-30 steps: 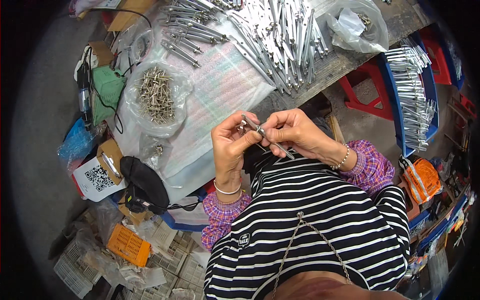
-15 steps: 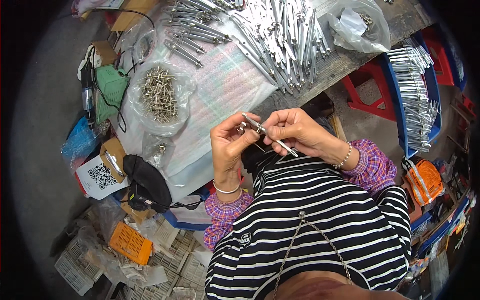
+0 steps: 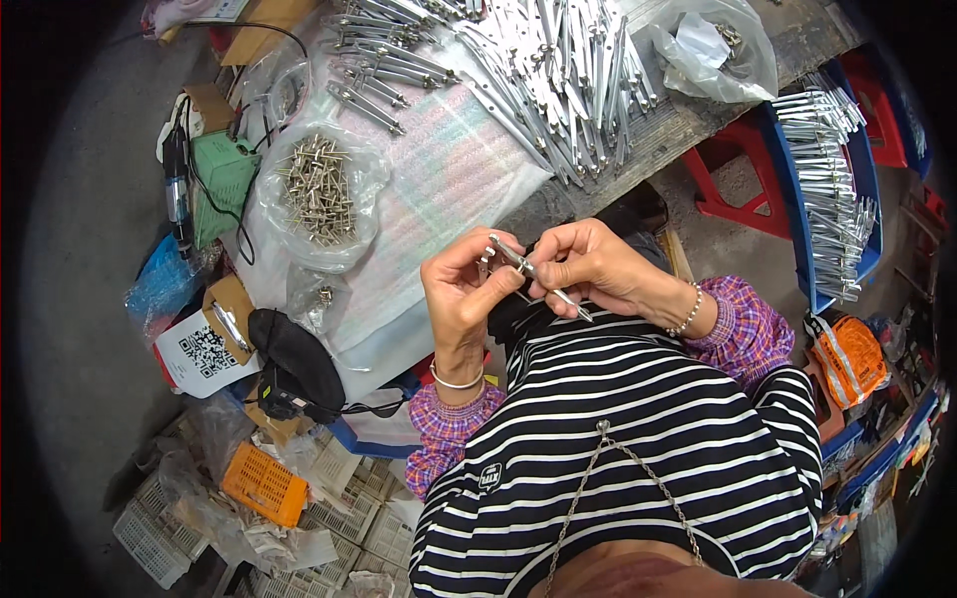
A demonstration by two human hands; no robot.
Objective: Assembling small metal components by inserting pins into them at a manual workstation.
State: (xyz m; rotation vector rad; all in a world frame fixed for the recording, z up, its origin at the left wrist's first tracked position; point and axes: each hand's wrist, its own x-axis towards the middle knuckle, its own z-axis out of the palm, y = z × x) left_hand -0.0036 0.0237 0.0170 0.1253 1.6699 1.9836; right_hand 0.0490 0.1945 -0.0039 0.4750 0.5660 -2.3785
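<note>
- Silvery metal strip (image 3: 520,265), slim and slanting, sits at the clock's centre above the lap, its ends toward ten and four o'clock.
- Left hand (image 3: 461,294), at nine o'clock, pinches its upper end between thumb and fingers; a small bright fitting (image 3: 485,259) shows there, its exact seating hidden.
- Right hand (image 3: 601,267), at three o'clock, grasps the strip's middle with thumb and forefinger.
- Good handling, I judge, means steadying the upper end with the left, making only small aligning moves with the right, and pressing straight so the fitting neither tilts nor drops.
- Striped shirt (image 3: 638,419), six o'clock: a small lettered badge (image 3: 489,477).
- Clear bag (image 3: 370,199) of metal pins (image 3: 317,189), ten o'clock: no legible print.
- White card (image 3: 184,364), between eight and nine: a square black code.
- Orange bag (image 3: 855,351), between three and four: dark marks, too blurred to read.
</note>
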